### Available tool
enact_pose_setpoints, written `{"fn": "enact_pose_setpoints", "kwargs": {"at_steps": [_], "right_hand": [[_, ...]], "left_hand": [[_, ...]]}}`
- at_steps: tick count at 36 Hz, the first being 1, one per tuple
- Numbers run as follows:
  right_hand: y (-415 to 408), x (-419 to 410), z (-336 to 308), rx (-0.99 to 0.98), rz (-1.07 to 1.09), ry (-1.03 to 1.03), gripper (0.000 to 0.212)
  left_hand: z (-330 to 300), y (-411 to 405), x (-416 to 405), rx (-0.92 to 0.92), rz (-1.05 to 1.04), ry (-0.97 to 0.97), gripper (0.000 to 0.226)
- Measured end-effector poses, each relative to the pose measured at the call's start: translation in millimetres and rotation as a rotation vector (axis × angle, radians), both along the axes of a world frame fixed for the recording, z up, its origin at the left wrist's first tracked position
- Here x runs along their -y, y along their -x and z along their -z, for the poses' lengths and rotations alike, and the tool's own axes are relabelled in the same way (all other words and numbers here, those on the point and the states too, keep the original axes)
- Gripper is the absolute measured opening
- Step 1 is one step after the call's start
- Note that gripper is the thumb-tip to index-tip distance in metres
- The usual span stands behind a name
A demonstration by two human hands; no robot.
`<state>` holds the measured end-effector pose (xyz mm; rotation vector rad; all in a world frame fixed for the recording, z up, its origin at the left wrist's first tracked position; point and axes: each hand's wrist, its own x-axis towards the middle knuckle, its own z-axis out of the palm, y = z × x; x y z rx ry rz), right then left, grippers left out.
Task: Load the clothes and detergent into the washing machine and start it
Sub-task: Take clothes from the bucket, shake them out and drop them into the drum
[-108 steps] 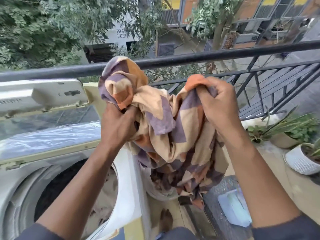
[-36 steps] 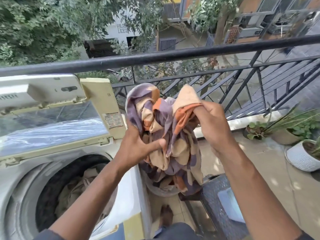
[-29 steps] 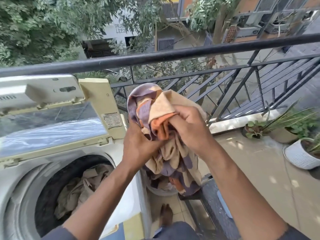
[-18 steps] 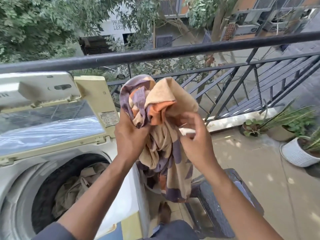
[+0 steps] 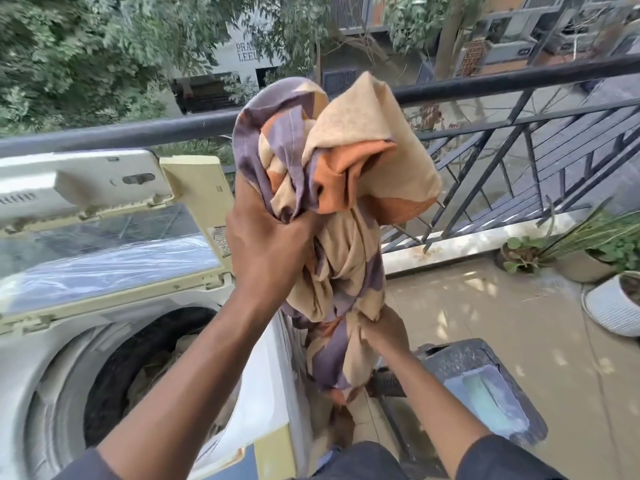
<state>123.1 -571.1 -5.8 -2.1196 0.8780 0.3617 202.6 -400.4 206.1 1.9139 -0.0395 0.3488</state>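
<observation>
Loading step. Left hand (image 5: 266, 251) fingers clamp the patterned cloth (image 5: 332, 188) at its bunched top; right hand (image 5: 379, 332) fingers pinch it lower down. Long axis vertical, tail hanging below the fingers. Next: swing left over the washing machine (image 5: 114, 341) drum and release.

Two bare forearms, dark navy sleeves (image 5: 498, 459) pushed above the elbows, dark trousers (image 5: 360, 460)

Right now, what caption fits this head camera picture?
Both hands, left and right, hold a patchwork cloth beside the open washing machine.
</observation>
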Motion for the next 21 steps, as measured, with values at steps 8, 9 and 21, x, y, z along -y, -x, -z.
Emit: {"fn": "enact_pose_setpoints", "kwargs": {"at_steps": [8, 9, 21], "right_hand": [[-5, 54, -33, 0.07, 0.086, 0.018, 0.036], [-7, 62, -36, 0.084, 0.12, 0.024, 0.034], [-15, 66, -141, 0.551, 0.163, -0.268, 0.034]], "left_hand": [[31, 2, -12, 0.007, 0.006, -0.254, 0.059], [36, 1, -13, 0.02, 0.011, -0.287, 0.06], [68, -2, -11, -0.061, 0.031, -0.438, 0.064]]}}
